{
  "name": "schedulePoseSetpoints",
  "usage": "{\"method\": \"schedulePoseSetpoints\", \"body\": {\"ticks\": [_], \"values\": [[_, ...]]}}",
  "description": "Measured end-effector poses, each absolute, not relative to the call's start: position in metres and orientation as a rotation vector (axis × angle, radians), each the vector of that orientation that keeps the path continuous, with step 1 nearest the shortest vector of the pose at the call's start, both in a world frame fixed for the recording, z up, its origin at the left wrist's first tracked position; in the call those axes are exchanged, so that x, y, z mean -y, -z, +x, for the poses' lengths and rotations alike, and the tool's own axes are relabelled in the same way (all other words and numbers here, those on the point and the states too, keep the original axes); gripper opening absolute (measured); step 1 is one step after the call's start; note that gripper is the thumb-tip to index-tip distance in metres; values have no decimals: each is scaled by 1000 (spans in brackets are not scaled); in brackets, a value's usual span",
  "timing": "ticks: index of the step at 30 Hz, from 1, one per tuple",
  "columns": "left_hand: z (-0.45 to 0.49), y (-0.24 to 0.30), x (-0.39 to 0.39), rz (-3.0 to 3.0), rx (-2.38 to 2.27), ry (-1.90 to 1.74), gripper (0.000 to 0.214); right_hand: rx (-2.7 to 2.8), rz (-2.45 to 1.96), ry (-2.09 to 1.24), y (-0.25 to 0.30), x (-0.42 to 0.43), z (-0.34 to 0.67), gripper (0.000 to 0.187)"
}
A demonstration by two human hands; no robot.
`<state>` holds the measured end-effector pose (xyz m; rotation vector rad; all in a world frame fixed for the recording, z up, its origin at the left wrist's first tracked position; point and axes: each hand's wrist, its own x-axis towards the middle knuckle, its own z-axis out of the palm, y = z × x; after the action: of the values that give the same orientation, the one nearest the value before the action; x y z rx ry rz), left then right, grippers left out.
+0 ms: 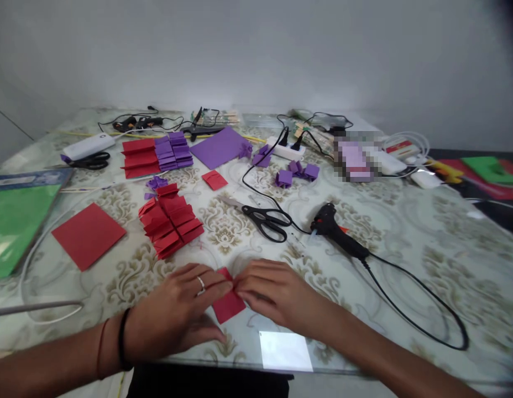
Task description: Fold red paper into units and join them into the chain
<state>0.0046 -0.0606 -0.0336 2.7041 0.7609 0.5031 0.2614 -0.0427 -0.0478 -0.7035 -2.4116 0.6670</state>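
Note:
A small piece of red paper (229, 308) lies on the patterned table near its front edge, between my two hands. My left hand (184, 307), with a ring and dark wrist bands, rests its stretched fingers on the paper's left part; its thumb is held apart. Bent and pressed together, the fingers of my right hand (277, 290) pinch the paper's right edge; their tips partly hide the paper. Beyond my left hand sits a stack of folded red paper pieces (171, 221). Black-handled scissors (267, 218) lie past my right hand.
A black glue gun (337, 229) with a looping cable lies at the right. Red square paper (89, 235) and a green paper pack (20, 221) are on the left. Folded purple pieces (173, 150), purple paper (219, 147) and a white power strip (286, 148) stand farther back.

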Motion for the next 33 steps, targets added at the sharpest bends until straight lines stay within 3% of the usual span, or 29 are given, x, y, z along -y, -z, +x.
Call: {"method": "schedulePoseSetpoints", "body": {"ticks": [1,4,6,7,10,13,17,19,24,28,30,33], "values": [[4,33,57,2688,-786,-554,54,2352,-756,-752,43,41,261,18],[5,27,46,2614,-842,-656,23,2188,-976,-932,24,36,259,17],[7,22,39,2596,-797,-623,14,2197,-1016,-961,12,31,258,12],[7,21,36,2592,-767,-559,14,2276,-986,-987,9,30,258,3],[8,23,30,2618,-692,-356,21,2569,-901,-1001,11,25,255,18],[7,32,29,2633,-698,-330,27,2638,-919,-965,23,23,251,14],[4,38,30,2617,-672,-446,13,2533,-894,-1021,33,22,250,9],[4,37,30,2572,-679,-537,8,2487,-896,-1085,31,21,253,17],[5,27,23,2090,-911,-700,18,2310,-854,-1158,21,20,255,50],[3,19,21,1810,-1013,-758,33,2090,-1062,-1139,19,24,247,18],[2,16,23,1772,-1033,-764,41,1995,-1162,-1179,20,25,243,26],[2,15,28,1752,-1003,-687,34,1829,-1201,-1335,23,28,241,34]]}}
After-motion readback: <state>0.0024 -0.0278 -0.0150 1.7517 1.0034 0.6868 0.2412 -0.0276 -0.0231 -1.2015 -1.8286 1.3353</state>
